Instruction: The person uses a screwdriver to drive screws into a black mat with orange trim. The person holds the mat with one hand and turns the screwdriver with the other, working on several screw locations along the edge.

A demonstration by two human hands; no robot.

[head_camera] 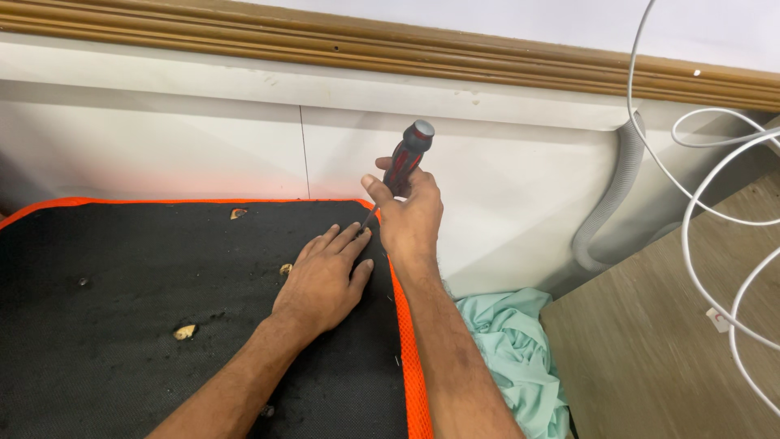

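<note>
1. The black mat (162, 325) with its orange edging (410, 366) fills the lower left of the view, and the left hand (325, 280) lies flat and open on it, fingers spread toward 1 o'clock, gripping nothing. If the mat shifts under that light pressure, I judge the tool point could skate across the surface
2. The right hand (410, 215) is closed in a fist around the red-and-black screwdriver (404, 162), whose handle tilts up toward 1 o'clock while the thin shaft runs down toward 7 o'clock to the mat's corner. The tip lands just beside the left fingertips (361, 236); a slip under force would likely jab them
3. The teal cloth (512, 349) sits bunched at 4 o'clock from the right hand, near the forearm; a sudden elbow movement could drag it along
4. The white cables (691, 203) hang at 3 o'clock, well apart from both hands, so snagging seems unlikely unless the arm swings wide
5. Small tan bits (185, 332) dot the mat at 8 o'clock from the left hand; leaning on one could tip the palm
</note>
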